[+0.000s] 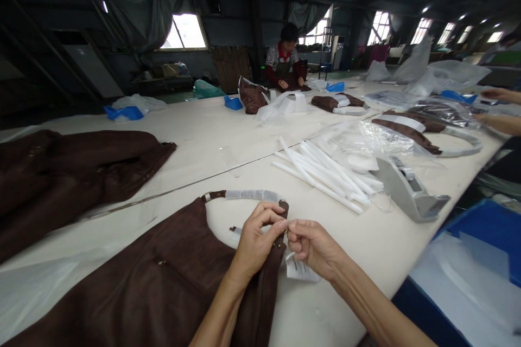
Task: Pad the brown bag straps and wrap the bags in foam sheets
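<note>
A dark brown leather handbag (163, 260) lies on the table in front of me. Its strap (252, 194) curves away at the top, partly wrapped in pale film. My left hand (258, 236) is closed on the strap end, beside a metal fitting. My right hand (311, 244) pinches at the same spot, fingertips meeting the left thumb; the small piece between them is hidden. A white tag (301, 270) hangs just below my right hand.
White foam tubes (325, 171) lie in a pile beyond my hands, beside a grey tape dispenser (411, 190). A blue bin (484, 227) stands at the right. More brown bags (73, 173) and plastic lie around. A co-worker (287, 59) works across the table; another person's hands (500, 111) show at right.
</note>
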`<state>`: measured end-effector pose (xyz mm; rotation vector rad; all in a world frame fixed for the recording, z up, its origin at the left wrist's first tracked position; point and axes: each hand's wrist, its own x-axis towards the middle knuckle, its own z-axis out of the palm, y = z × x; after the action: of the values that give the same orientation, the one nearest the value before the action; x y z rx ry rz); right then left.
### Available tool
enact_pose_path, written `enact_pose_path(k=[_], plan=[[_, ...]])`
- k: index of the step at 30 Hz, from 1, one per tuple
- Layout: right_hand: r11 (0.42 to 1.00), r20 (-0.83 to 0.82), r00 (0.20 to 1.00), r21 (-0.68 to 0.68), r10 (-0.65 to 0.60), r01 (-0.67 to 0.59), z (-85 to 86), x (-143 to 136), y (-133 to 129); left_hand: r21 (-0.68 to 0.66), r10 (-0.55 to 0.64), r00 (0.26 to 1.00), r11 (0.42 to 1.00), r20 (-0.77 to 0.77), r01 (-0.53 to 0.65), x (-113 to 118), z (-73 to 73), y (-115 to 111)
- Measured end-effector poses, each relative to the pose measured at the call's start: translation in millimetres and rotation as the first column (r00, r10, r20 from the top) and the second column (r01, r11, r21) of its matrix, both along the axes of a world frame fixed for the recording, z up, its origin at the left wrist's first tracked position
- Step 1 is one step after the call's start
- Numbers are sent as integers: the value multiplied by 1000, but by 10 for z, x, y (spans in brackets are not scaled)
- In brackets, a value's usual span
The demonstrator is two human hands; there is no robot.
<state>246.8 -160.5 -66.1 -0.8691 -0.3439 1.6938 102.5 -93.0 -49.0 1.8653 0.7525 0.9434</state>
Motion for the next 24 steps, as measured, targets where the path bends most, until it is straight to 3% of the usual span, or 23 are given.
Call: enact_pose_path(k=[7, 12, 16, 19, 24], plan=[[995, 169, 985, 89, 26, -42, 7, 106, -2, -14, 140, 985, 990, 102, -139, -1, 42, 17], [992, 310, 950, 101, 38, -73, 28, 163, -58, -124, 254, 959, 963, 130, -238, -2, 31, -24], [983, 522, 847, 184, -98, 0, 74, 108, -85, -102, 294, 950, 953, 107, -284, 13, 36, -76], [955, 647, 756, 276, -101, -108, 94, 76, -71, -141, 302, 937, 950, 173, -280, 19, 83, -98], [911, 773, 631, 307, -70, -274, 132, 92, -13, -257, 278, 935, 941, 221, -219, 24, 132, -108]])
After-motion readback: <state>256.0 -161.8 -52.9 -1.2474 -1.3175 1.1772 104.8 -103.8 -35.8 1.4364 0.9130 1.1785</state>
